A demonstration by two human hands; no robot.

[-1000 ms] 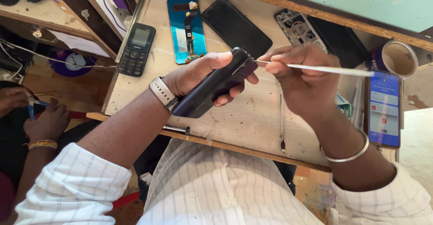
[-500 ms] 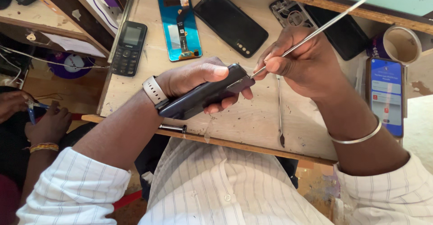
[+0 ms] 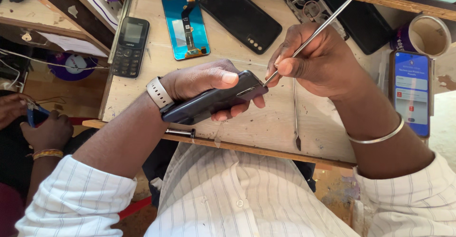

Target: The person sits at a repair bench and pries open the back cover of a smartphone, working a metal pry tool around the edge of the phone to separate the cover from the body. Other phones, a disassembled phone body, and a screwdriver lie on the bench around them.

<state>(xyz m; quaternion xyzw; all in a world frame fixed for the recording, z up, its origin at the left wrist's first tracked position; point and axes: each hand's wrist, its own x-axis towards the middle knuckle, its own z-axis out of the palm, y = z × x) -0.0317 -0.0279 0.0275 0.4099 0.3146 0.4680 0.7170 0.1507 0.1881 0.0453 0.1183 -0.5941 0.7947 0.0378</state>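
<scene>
My left hand grips a dark smartphone edge-up over the wooden bench, thumb pressed on its upper side. My right hand pinches a thin metal pry tool, whose tip touches the phone's top right corner. The tool's long shaft slants up to the right past my knuckles. A white watch band sits on my left wrist and a metal bangle on my right.
On the wooden bench lie a blue phone back panel, a black phone face down, a keypad phone, an opened phone frame, a lit smartphone, a tape roll and a second metal tool. Another person's hands work at left.
The pry tool swung from lying level to slanting steeply up-right, and its tip stays at the phone's corner. My hands and the phone have drawn closer to the camera.
</scene>
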